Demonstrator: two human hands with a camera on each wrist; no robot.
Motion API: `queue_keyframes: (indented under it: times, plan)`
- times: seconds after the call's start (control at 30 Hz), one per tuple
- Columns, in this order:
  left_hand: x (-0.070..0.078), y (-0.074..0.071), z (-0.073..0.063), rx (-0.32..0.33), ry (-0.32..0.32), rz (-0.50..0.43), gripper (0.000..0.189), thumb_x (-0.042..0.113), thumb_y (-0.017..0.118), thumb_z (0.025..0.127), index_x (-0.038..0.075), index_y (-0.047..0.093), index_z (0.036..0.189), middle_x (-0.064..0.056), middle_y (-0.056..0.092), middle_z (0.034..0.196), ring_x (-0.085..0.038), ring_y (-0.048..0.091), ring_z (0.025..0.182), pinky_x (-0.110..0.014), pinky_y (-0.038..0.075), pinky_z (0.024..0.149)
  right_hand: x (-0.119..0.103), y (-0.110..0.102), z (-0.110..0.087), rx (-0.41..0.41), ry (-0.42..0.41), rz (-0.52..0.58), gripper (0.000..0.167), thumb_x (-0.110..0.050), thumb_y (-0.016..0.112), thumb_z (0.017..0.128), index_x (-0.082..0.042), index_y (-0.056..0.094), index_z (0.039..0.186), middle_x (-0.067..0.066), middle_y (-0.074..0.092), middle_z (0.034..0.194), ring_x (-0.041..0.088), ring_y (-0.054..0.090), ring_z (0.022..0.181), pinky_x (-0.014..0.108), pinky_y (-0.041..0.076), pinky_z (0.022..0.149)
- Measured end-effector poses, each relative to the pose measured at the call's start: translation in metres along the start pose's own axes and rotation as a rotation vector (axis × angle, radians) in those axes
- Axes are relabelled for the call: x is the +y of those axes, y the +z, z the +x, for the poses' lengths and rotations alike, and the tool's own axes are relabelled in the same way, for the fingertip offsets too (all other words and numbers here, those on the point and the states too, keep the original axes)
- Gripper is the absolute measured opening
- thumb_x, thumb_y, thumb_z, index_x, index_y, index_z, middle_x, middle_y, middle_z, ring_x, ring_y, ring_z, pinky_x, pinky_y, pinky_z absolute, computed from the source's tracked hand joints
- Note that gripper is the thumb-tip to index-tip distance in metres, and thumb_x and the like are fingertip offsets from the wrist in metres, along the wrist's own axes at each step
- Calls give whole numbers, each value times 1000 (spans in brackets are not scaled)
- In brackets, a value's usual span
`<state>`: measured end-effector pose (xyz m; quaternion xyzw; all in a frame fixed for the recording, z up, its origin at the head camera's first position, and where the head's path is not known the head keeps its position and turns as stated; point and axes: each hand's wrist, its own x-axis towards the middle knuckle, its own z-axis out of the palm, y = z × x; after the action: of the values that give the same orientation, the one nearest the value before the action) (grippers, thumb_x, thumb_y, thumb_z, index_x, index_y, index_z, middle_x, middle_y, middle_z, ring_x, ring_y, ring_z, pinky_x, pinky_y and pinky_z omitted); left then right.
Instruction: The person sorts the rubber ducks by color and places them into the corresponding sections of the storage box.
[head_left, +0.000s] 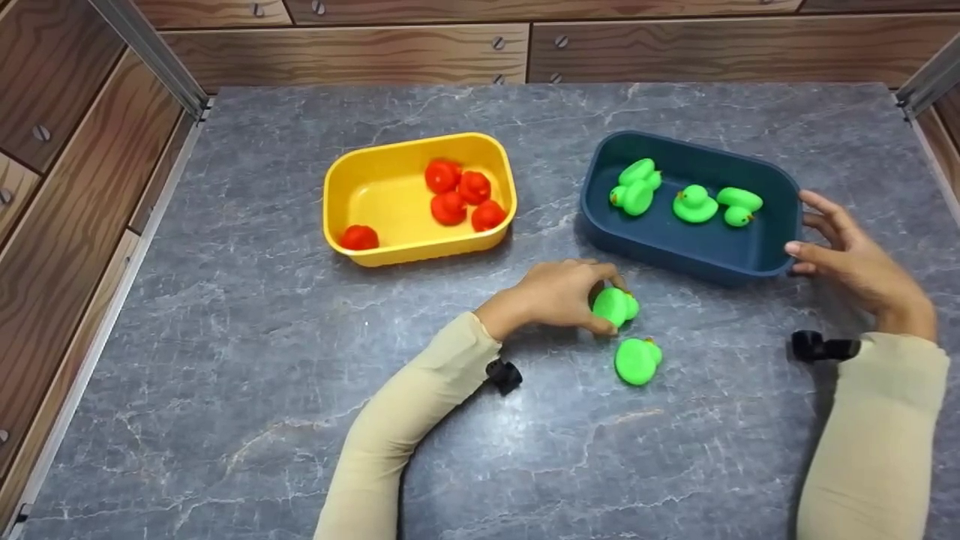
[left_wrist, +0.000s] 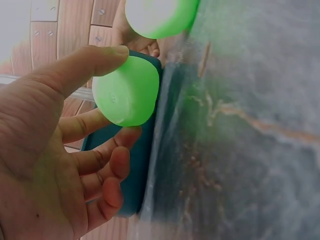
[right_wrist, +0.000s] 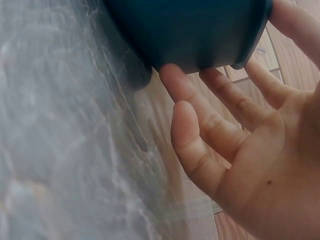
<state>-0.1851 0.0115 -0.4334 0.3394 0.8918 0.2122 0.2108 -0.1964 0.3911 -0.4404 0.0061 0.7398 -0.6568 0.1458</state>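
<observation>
Over the table, in front of the dark blue bin (head_left: pixel 675 251), my left hand (head_left: pixel 559 294) pinches a green rubber duck (head_left: pixel 611 307) between thumb and fingers. The left wrist view shows the flat underside of this duck (left_wrist: pixel 127 92), thumb at one edge and fingertips at the other. A second green duck (head_left: pixel 637 361) lies on its side on the table, just nearer than the held one. My right hand (head_left: pixel 862 259) touches the right end of the bin with spread fingers. In the right wrist view its fingertips (right_wrist: pixel 175 75) rest along the bin's end wall (right_wrist: pixel 190 35).
Several green ducks (head_left: pixel 695 206) lie inside the blue bin. Left of it stands a yellow bin (head_left: pixel 390 255) with several red ducks (head_left: pixel 448 208) in it. Wood-patterned panels (head_left: pixel 345 56) border the grey marbled table (head_left: pixel 247 360) at the back and sides.
</observation>
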Motion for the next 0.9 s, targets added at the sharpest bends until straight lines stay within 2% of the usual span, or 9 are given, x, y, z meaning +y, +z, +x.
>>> queue_keyframes:
  times: [0.07, 0.2, 0.27, 0.4, 0.53, 0.73, 0.9]
  plan:
    - [0, -2, 0, 9, 6, -18, 53, 49, 77, 77, 30, 58, 123, 8, 62, 106, -6, 57, 94, -29, 46, 75, 1, -1, -1, -11, -11, 18, 74, 3, 56, 93, -28, 22, 151, -10, 40, 123, 2, 58, 89, 19, 52, 68]
    - [1, -5, -2, 31, 26, -54, 53, 48, 77, 77, 29, 58, 122, 9, 62, 108, -5, 58, 96, -26, 46, 76, 1, -1, 0, -5, -16, -14, 74, 2, 55, 94, -28, 20, 152, -11, 41, 122, 1, 59, 90, 18, 51, 68]
    - [1, -6, -4, 41, 39, -81, 53, 47, 78, 77, 28, 58, 121, 9, 63, 108, -6, 59, 97, -25, 46, 75, 1, -1, 0, -15, -16, 12, 74, 4, 55, 94, -28, 20, 152, -11, 41, 122, 1, 60, 89, 18, 51, 68]
    - [0, -8, -6, 80, 69, -145, 53, 45, 79, 76, 25, 58, 122, 8, 63, 107, -10, 61, 97, -23, 46, 74, -1, -1, 1, -16, -12, 12, 74, 3, 55, 94, -28, 21, 151, -11, 41, 121, 1, 61, 87, 18, 52, 68]
    - [-1, -8, -8, 144, 88, -180, 54, 46, 78, 77, 25, 58, 122, 8, 61, 109, -13, 59, 102, -23, 45, 76, -2, 0, 2, -12, -7, -22, 74, 2, 55, 94, -29, 21, 151, -12, 41, 121, 1, 60, 88, 18, 51, 68]
    - [2, -9, -10, 261, 111, -213, 53, 45, 77, 78, 24, 58, 123, 8, 60, 111, -8, 53, 104, -21, 43, 81, -2, 0, 3, -5, -4, -39, 73, 0, 56, 94, -30, 21, 151, -12, 41, 120, 0, 60, 87, 18, 51, 68]
    - [7, -11, -8, 328, 99, -203, 55, 48, 76, 79, 24, 57, 125, 7, 59, 109, -9, 52, 100, -20, 41, 78, 1, -1, 4, -8, -12, 6, 73, 2, 55, 94, -29, 21, 151, -11, 40, 120, 1, 59, 85, 18, 52, 67]
